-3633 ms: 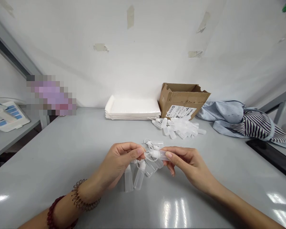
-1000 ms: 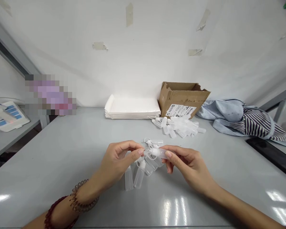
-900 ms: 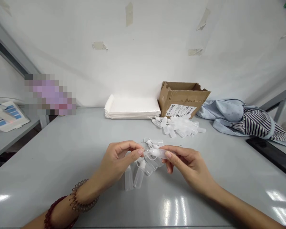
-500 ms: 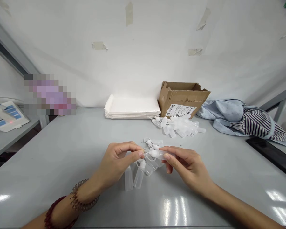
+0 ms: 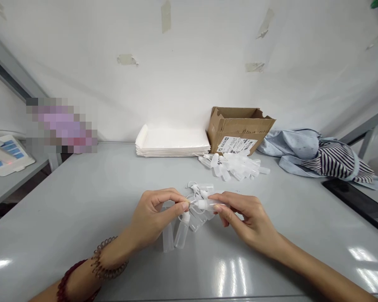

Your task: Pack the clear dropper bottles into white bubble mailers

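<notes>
A small translucent squeeze bottle [image 5: 205, 204] with a white neck and thin tip lies sideways between the thumb and fingers of my right hand [image 5: 244, 214]. Its tip points left, toward my left hand [image 5: 162, 214], whose thumb and forefinger pinch at the tip's end. Those fingers hide whether a tiny cap is there. Under and behind my hands lie several like bottles, some with thin looped straps. Below my left fingers, one upright-looking bottle [image 5: 182, 233] lies beside another bottle [image 5: 168, 238].
A heap of white bottle parts [image 5: 236, 165] lies before an open cardboard box [image 5: 239, 132]. Left of it sits a stack of white padded envelopes [image 5: 173, 142]. A blue and striped cloth bag [image 5: 318, 153] and a black phone-like slab [image 5: 357, 203] lie on the right.
The view has shifted slightly, so everything sits a little further left. Both hands keep their grip; the bottle's tip stays at my left fingertips.
</notes>
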`<move>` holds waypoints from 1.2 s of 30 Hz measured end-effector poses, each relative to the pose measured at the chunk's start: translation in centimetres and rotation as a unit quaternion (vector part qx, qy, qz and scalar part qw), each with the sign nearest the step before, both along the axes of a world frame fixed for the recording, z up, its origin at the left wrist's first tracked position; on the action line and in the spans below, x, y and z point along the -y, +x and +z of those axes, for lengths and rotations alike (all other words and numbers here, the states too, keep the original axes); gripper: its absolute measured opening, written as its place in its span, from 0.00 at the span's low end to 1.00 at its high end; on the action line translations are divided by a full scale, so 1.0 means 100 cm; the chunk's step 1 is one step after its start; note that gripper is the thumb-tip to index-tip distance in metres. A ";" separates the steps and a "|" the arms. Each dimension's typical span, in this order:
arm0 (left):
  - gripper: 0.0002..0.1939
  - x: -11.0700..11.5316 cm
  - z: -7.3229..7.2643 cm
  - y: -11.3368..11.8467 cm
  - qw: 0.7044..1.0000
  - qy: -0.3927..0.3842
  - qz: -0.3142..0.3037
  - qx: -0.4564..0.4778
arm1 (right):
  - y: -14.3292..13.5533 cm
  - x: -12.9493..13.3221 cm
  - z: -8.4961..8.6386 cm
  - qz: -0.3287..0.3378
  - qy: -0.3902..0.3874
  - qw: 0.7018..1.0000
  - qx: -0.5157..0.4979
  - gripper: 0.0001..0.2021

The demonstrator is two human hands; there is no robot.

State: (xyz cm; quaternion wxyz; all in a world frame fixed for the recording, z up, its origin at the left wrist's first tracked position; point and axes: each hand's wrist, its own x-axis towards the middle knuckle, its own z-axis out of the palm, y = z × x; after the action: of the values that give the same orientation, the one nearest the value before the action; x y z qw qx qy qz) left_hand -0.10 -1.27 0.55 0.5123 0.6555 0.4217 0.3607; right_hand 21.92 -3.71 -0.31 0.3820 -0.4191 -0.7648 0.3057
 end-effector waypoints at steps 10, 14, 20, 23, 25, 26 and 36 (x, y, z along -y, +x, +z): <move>0.08 0.000 -0.001 -0.001 1.000 0.012 -0.017 -0.016 | 0.002 -0.004 0.008 -0.002 -0.101 0.994 -0.044 0.13; 0.06 0.003 -0.001 0.002 0.998 0.060 0.012 -0.023 | 0.000 -0.004 0.010 -0.007 -0.129 0.990 -0.060 0.13; 0.06 0.004 -0.004 0.004 0.991 0.134 0.012 -0.026 | -0.001 -0.003 0.007 0.003 -0.108 0.993 -0.055 0.11; 0.06 0.004 -0.008 0.003 0.981 0.191 0.006 -0.036 | 0.000 -0.003 0.006 0.007 -0.098 0.994 -0.053 0.11; 0.05 0.004 -0.010 0.003 0.975 0.216 0.001 -0.040 | 0.000 -0.002 0.005 0.011 -0.093 0.994 -0.054 0.11; 0.05 0.003 -0.011 0.004 0.973 0.225 0.000 -0.041 | 0.000 -0.002 0.004 0.011 -0.091 0.994 -0.054 0.11; 0.06 0.008 -0.015 0.007 0.963 0.266 0.005 -0.037 | -0.005 0.003 -0.001 -0.009 -0.093 0.994 -0.059 0.12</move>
State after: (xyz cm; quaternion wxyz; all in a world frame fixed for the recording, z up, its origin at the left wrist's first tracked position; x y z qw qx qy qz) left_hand 0.59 -2.06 -0.99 0.3019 0.7788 0.3329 0.4376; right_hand 21.46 -4.00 -0.40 0.3888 -0.4408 -0.7054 0.3961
